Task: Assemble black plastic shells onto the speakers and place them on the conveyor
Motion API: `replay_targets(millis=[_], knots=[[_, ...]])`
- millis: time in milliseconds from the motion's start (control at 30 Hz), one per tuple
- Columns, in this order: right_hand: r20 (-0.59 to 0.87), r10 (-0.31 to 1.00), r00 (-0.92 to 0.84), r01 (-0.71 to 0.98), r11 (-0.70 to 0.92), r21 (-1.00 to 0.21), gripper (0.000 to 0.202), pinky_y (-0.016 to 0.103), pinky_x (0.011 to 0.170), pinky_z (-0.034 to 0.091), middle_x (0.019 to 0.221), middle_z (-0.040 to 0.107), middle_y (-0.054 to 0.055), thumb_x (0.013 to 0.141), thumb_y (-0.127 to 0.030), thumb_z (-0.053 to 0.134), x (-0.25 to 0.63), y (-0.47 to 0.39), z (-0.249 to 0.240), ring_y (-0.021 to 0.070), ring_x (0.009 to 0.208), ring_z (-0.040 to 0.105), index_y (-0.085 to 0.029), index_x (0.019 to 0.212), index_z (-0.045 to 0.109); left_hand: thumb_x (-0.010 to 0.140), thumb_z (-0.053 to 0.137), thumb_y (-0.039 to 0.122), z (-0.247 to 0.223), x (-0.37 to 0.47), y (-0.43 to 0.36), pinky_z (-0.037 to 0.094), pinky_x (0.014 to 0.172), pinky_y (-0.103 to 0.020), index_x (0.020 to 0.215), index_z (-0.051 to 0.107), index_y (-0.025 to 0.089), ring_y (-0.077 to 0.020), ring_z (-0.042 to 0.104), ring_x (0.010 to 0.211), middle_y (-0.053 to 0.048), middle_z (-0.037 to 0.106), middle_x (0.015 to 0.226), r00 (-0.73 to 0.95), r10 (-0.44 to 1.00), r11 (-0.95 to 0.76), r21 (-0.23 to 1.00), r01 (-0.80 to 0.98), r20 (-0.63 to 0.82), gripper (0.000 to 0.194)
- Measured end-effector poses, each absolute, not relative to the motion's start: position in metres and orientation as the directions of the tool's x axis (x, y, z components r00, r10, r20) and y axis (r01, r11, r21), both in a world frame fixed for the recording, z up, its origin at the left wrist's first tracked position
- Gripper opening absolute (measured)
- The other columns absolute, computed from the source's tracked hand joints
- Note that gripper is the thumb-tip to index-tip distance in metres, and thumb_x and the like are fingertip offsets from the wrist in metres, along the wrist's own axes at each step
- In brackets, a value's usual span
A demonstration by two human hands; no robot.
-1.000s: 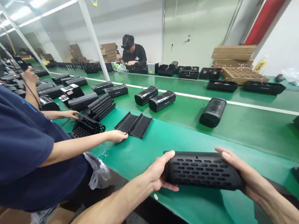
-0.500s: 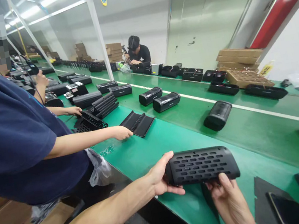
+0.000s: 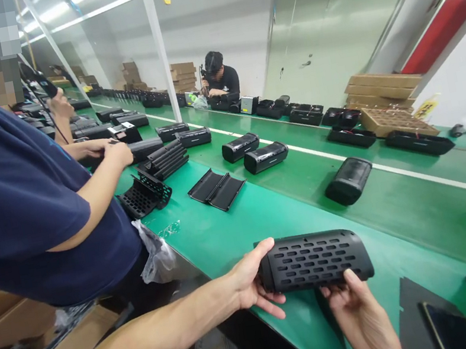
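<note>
Drawn clear of the two dark panels (image 3: 220, 191), a co-worker's hand (image 3: 120, 153) is now further along the green table (image 3: 284, 207), while the holed black case (image 3: 315, 260) stays held above it. The left hand (image 3: 248, 285) clasps its left end, thumb above and fingers below; the right hand (image 3: 363, 317) pinches its bottom edge. Its holed face looks finished, but its back is hidden and it is not yet set down
</note>
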State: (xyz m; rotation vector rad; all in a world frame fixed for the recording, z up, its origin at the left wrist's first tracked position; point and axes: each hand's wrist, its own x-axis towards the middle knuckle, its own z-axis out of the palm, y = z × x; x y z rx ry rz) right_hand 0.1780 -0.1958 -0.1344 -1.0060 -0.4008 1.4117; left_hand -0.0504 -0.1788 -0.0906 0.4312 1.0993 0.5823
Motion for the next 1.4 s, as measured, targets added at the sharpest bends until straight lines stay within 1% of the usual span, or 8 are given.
replay_targets(millis=[133,233,300,367,500,733,1200,1400], knots=[[-0.322,0.929,0.183,-0.595,-0.156,-0.788,0.041,0.029,0.071,0.06,0.127,0.075,-0.002,0.082,-0.048,0.09,0.178,-0.194,-0.14,0.0196,0.102,0.067,-0.034,0.118,0.078,0.072,0.065,0.091,-0.089,-0.049,-0.189,0.064,0.072,-0.056,0.111,0.063,0.022,-0.0251,0.069,0.062,-0.009,0.071,0.088,0.301,0.64,0.768,0.588,-0.252,-0.707,0.079],[-0.345,0.912,0.222,-0.615,-0.144,-0.775,0.043,0.04,0.099,0.061,0.125,0.079,0.0,0.081,-0.056,0.088,0.17,-0.193,-0.137,0.0255,0.124,0.067,-0.032,0.115,0.079,0.075,0.065,0.089,-0.088,-0.042,-0.196,0.065,0.07,-0.054,0.112,0.056,0.023,-0.0235,0.069,0.06,-0.006,0.07,0.085,0.268,0.669,0.74,0.592,-0.317,-0.693,0.077],[-0.372,0.901,0.222,-0.665,-0.139,-0.734,0.044,0.043,0.121,0.047,0.125,0.081,0.0,0.081,-0.058,0.088,0.164,-0.194,-0.134,0.025,0.138,0.061,-0.031,0.113,0.08,0.076,0.064,0.089,-0.086,-0.037,-0.201,0.065,0.068,-0.053,0.111,0.054,0.022,-0.0227,0.068,0.059,-0.004,0.069,0.083,0.236,0.679,0.727,0.592,-0.347,-0.695,0.076],[-0.402,0.895,0.193,-0.704,-0.158,-0.692,0.043,0.041,0.129,0.037,0.126,0.081,0.0,0.08,-0.056,0.089,0.16,-0.196,-0.132,0.0227,0.144,0.056,-0.03,0.113,0.08,0.076,0.065,0.089,-0.084,-0.036,-0.207,0.066,0.066,-0.052,0.111,0.051,0.022,-0.0222,0.068,0.059,-0.004,0.068,0.085,0.217,0.671,0.73,0.582,-0.359,-0.709,0.076],[-0.453,0.882,0.135,-0.725,-0.224,-0.652,0.046,0.039,0.126,0.042,0.121,0.083,0.0,0.072,-0.051,0.096,0.156,-0.199,-0.133,0.0219,0.141,0.059,-0.029,0.11,0.082,0.069,0.07,0.091,-0.079,-0.044,-0.224,0.065,0.064,-0.05,0.111,0.047,0.023,-0.0228,0.07,0.064,-0.005,0.068,0.092,0.207,0.666,0.735,0.582,-0.349,-0.717,0.083],[-0.472,0.882,-0.01,-0.664,-0.359,-0.656,0.054,0.042,0.107,0.059,0.111,0.086,0.005,0.063,-0.057,0.099,0.137,-0.198,-0.131,0.0258,0.106,0.075,-0.023,0.102,0.085,0.052,0.075,0.096,-0.083,-0.067,-0.257,0.065,0.063,-0.048,0.112,0.051,0.023,-0.0251,0.072,0.071,-0.01,0.07,0.104,0.211,0.632,0.76,0.544,-0.356,-0.745,0.098],[-0.464,0.876,-0.131,-0.657,-0.427,-0.621,0.05,0.051,0.112,0.056,0.11,0.086,0.008,0.064,-0.054,0.098,0.133,-0.194,-0.137,0.0304,0.104,0.076,-0.019,0.097,0.086,0.053,0.079,0.092,-0.079,-0.072,-0.274,0.065,0.062,-0.046,0.109,0.051,0.023,-0.0251,0.072,0.075,-0.011,0.071,0.105,0.174,0.64,0.744,0.547,-0.384,-0.749,0.093],[-0.475,0.868,-0.147,-0.687,-0.435,-0.581,0.046,0.046,0.113,0.055,0.103,0.086,0.007,0.062,-0.05,0.099,0.133,-0.193,-0.137,0.029,0.107,0.074,-0.018,0.094,0.086,0.054,0.08,0.09,-0.075,-0.068,-0.277,0.065,0.061,-0.045,0.113,0.047,0.024,-0.0247,0.072,0.073,-0.011,0.072,0.103,0.13,0.634,0.741,0.552,-0.383,-0.762,0.095]])
